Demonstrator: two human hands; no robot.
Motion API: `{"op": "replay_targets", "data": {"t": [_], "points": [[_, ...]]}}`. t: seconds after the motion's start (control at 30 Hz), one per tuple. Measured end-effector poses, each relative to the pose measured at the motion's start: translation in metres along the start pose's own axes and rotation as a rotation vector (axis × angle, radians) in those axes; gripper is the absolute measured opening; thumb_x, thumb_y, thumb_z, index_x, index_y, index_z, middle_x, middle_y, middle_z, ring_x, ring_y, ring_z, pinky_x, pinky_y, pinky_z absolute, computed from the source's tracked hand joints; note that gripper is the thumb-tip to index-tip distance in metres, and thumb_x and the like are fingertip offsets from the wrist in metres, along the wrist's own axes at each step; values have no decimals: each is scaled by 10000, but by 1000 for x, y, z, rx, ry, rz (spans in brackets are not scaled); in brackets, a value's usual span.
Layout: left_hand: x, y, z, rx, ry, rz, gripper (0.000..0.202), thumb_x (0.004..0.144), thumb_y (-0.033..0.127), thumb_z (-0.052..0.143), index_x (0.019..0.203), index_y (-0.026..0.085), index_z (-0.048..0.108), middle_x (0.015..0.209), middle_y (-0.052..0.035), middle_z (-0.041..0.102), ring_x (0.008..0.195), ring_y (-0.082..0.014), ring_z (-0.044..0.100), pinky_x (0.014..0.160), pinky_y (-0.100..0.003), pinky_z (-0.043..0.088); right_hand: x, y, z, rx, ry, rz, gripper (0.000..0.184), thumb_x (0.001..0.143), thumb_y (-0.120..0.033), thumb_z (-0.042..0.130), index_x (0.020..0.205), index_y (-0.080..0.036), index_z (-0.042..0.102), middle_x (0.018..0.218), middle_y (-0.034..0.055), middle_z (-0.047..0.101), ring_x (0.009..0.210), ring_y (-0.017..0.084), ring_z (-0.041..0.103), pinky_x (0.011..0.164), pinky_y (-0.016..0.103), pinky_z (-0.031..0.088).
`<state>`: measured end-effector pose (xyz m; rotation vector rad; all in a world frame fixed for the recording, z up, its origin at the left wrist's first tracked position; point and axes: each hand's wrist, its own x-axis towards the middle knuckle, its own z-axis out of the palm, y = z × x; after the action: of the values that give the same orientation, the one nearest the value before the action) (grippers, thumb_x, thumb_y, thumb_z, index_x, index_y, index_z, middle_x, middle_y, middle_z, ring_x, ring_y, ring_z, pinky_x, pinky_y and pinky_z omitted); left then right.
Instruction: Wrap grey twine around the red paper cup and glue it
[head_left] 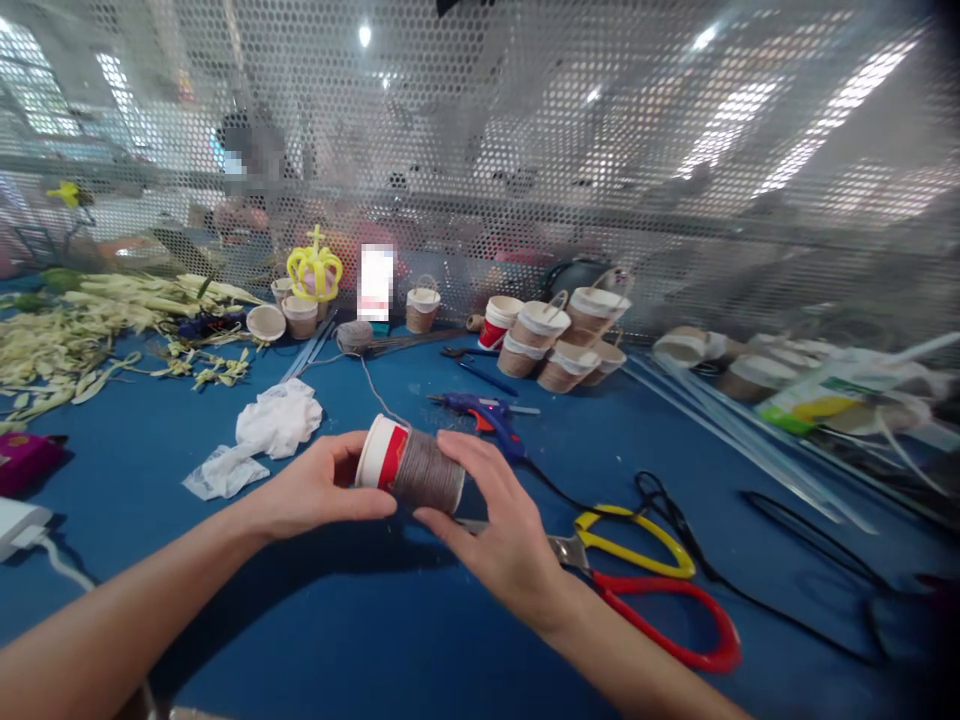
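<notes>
A paper cup (414, 465) lies sideways between my two hands, above the blue table. Grey-brown cord is wound round much of it, and a red and white band near its rim stays bare. My left hand (334, 482) grips the rim end, thumb below. At the wound end, my right hand (499, 515) closes round the cup with fingers on top and thumb underneath. From the cup a strand runs back to a ball of cord (355, 337). Scissors (660, 590) with one yellow and one red handle lie partly under my right hand.
A blue glue gun (487, 415) lies behind the cup, its black cable trailing right. Crumpled white tissue (279, 418) is at left. Several cord-wrapped cups (544, 325) stand before the perforated metal screen (480, 130). Clear glue sticks (750, 440) lie right; pale plant scraps (60, 345) lie far left.
</notes>
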<state>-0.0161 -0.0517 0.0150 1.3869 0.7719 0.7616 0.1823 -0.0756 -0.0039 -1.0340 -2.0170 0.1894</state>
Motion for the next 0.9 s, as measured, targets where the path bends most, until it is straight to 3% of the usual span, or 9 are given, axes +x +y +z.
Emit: {"op": "replay_targets", "data": {"t": [0.2,0.53,0.63,0.77,0.9], "points": [[3,-6,3,-314,75,-177,304,558,251,735,815,135,618,714,-4,621,630,-92,532,623,-190,405,-4,-2,3,-22,-52,-194,464,740,-114,551,1162,-215,387,1185,126,436,1098,235,433,893,425,417],[7,-11,8,-463,204,-286,258,608,331,687,682,89,637,589,-22,598,506,-80,502,518,-185,374,-8,-5,11,-19,-91,-213,473,744,-68,509,1164,-236,372,1194,135,419,1108,253,424,863,465,426],[7,-11,9,-432,232,-277,249,617,335,678,662,94,634,563,-10,578,487,-71,476,498,-178,351,-9,-6,13,9,-86,-163,447,747,-142,548,1156,-213,382,1207,143,405,1118,256,414,884,452,416],[6,-10,10,-288,238,-241,266,629,369,659,671,107,638,537,15,543,469,-57,415,474,-172,307,-8,-6,17,41,-61,13,548,746,-348,567,1210,-190,319,1196,165,414,1134,281,404,902,483,393],[5,-11,7,-80,236,-174,276,651,388,626,627,113,619,514,34,485,482,-62,355,467,-178,277,-4,-5,21,78,-133,139,503,772,-345,534,1205,-190,332,1112,144,494,1043,253,498,852,439,449]]}}
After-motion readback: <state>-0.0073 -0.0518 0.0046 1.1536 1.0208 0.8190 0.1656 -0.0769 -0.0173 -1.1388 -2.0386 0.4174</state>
